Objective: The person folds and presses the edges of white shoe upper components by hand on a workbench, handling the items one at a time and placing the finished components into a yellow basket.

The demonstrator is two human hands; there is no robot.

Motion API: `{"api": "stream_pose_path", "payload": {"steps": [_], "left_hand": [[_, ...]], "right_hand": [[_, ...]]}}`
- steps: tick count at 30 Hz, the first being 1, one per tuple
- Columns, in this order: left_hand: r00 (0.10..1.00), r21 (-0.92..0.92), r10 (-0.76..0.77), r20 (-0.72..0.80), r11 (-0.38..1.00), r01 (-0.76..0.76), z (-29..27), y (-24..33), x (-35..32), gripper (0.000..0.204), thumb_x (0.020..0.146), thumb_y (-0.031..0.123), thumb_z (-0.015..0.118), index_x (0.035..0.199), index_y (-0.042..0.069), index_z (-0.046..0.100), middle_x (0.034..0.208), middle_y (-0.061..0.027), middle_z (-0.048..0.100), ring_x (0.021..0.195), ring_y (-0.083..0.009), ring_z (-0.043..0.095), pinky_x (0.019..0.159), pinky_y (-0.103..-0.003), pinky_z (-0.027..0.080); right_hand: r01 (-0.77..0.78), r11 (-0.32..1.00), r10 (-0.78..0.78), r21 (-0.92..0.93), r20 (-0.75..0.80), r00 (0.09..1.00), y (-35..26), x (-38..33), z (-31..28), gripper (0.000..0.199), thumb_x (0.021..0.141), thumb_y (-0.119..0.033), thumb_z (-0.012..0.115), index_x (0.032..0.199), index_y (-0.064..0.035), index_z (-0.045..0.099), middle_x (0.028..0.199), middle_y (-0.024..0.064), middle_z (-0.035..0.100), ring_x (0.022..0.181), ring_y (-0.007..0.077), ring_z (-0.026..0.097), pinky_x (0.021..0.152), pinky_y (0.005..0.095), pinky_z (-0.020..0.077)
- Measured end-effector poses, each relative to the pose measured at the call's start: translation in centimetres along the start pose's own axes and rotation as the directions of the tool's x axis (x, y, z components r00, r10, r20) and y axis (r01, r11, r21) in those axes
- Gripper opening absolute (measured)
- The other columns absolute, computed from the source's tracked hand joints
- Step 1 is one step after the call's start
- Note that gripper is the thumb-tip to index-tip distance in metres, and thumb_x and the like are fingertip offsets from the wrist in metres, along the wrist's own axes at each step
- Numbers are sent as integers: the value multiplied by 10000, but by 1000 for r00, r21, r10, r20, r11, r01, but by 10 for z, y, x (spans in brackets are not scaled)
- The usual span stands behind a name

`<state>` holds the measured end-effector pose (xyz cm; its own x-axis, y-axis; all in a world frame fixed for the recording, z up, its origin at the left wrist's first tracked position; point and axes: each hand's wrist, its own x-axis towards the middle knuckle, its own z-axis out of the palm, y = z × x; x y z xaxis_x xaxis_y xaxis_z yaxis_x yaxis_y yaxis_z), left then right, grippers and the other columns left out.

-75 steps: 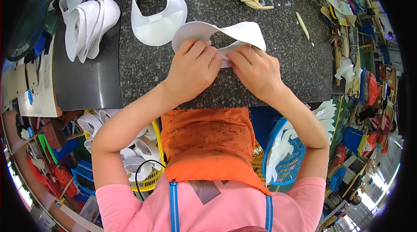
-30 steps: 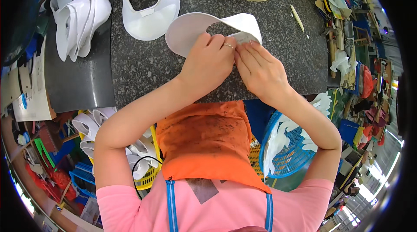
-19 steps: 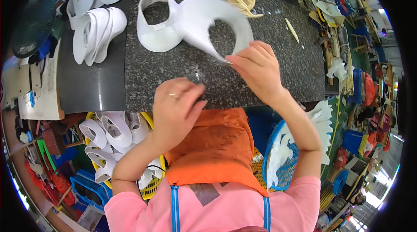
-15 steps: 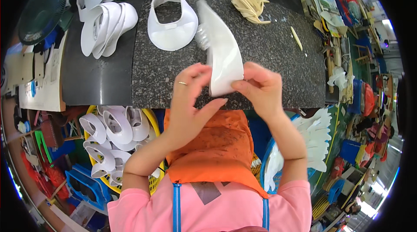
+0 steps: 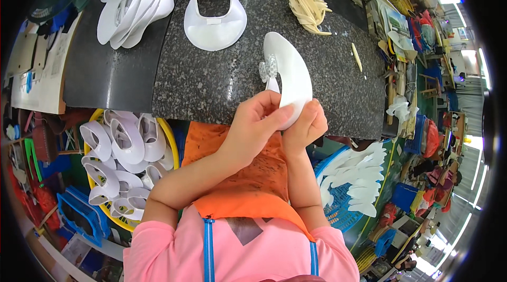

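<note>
Over the front edge of the dark stone slab (image 5: 232, 78), a curved white shoe upper (image 5: 294, 65) is held with its long side raised. A clear, glittery ornament (image 5: 269, 68) sticks out on its left side. My left hand (image 5: 253, 129) is closed on its lower end, thumb in front and fingers behind. Beside it, my right hand (image 5: 305, 126) pinches the same end, with its fingers curled. Farther back on the slab lies a finished-looking white upper (image 5: 215, 35) with a closed loop.
Several nested white uppers (image 5: 132, 15) lie at the back left, with more along the far edge. A bundle of cream strips (image 5: 309, 10) and one loose strip (image 5: 357, 57) lie right. Below the slab are a yellow basket (image 5: 171, 139) of uppers and a blue basket (image 5: 338, 218) with white pieces.
My hands have drawn together at the upper's lower end, the left moving right and down. The upper has turned and come down toward me. The view has shifted slightly.
</note>
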<state>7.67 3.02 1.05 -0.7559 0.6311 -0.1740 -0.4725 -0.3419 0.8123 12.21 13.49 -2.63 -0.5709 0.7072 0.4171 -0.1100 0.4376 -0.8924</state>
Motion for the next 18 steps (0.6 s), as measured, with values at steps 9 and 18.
{"api": "stream_pose_path", "payload": {"steps": [9,18], "left_hand": [[980,486,182,79,851,-197,-10,8,5,139,881,113,707,847,15,614,736,-3,582,680,-61,518,598,-253,418],[968,732,225,115,640,-235,-10,5,-6,211,825,210,735,820,31,624,729,-81,596,594,-228,548,585,-356,439]], "right_hand": [[-318,948,312,3,185,932,2,10,-2,570,1053,-450,336,1002,24,650,840,33,651,744,108,586,647,286,464],[-496,702,552,511,49,832,-19,22,15,301,1009,-318,560,850,-63,576,597,-31,501,468,39,410,418,230,286]]}}
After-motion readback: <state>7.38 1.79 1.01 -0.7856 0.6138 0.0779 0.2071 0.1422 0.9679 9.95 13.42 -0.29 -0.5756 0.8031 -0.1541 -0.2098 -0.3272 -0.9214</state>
